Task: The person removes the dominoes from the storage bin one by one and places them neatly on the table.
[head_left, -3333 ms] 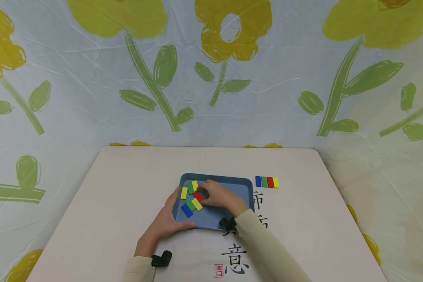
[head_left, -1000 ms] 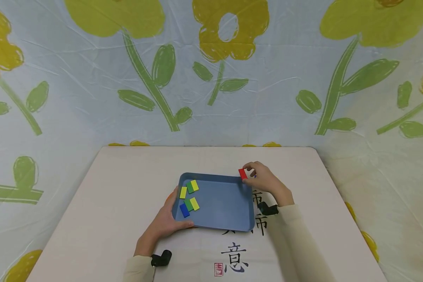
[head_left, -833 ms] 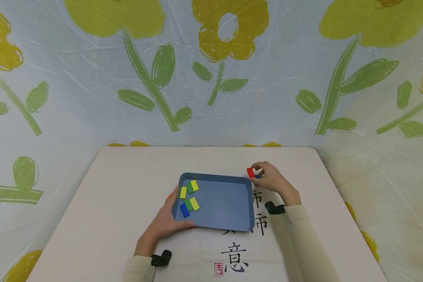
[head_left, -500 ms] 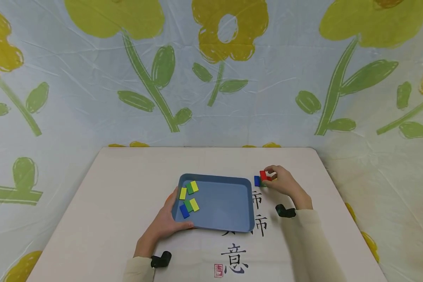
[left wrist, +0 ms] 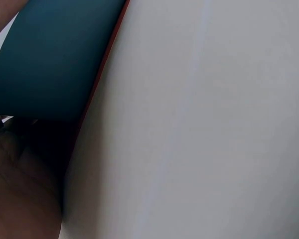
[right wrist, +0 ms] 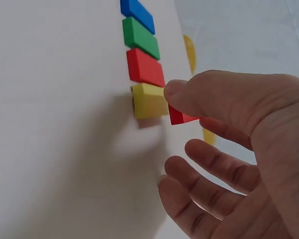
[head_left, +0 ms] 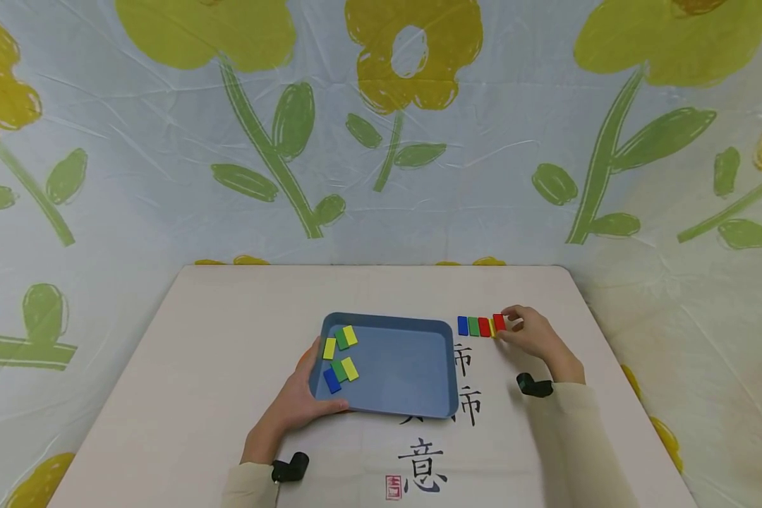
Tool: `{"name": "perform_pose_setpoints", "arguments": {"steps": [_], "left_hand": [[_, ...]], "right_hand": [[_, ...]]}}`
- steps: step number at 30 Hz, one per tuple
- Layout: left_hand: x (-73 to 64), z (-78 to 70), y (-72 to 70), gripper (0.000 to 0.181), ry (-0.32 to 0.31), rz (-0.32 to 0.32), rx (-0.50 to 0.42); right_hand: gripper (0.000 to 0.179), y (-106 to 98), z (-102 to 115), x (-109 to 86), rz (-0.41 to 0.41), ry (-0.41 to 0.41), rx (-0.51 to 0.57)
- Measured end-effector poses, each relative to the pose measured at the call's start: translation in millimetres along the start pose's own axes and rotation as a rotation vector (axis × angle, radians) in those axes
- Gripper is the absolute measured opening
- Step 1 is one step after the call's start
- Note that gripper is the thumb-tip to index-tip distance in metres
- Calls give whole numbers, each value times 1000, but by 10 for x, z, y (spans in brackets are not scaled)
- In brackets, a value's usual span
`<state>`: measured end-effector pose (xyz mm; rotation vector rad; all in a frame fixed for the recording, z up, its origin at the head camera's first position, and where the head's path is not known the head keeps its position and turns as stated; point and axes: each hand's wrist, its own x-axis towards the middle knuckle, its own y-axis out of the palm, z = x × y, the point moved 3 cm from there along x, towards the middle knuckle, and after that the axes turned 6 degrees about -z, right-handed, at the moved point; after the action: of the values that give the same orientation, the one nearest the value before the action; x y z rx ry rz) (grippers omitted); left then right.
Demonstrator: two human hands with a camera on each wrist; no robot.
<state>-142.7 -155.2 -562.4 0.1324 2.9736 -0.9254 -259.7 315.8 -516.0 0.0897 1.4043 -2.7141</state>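
- Left hand (head_left: 300, 396): grip closed around the near-left corner of the blue tray (head_left: 400, 370), thumb along the near rim. An uneven pull could tilt the tray.
- Red edge (left wrist: 94, 87): visible under the tray in the left wrist view; part unidentified. If the tray rests on it, the tray may slip.
- Six loose blocks (head_left: 332, 381): lying in the tray's left half, some touching. A jolt to the tray could scatter them.
- Right hand (head_left: 538, 340): grip pinching the held red block (head_left: 499, 322) between thumb and index finger; other fingers loosely bent.
- Held red block: at the right end of the row, just beside the yellow block (right wrist: 149, 102). Contact cannot be confirmed. Early release could drop it crooked or onto its neighbour.
- Row of four blocks (head_left: 473, 326): on the worktop (head_left: 228, 367), right of the tray. Excess sideways push, or a fingertip catching, could disturb its alignment.
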Motion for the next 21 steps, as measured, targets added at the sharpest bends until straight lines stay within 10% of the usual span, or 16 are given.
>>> {"name": "perform_pose_setpoints", "arguments": {"steps": [21], "left_hand": [[-2, 7, -9, 133, 3, 4, -7]], "right_hand": [[50, 43, -184, -4, 40, 89, -11]]}}
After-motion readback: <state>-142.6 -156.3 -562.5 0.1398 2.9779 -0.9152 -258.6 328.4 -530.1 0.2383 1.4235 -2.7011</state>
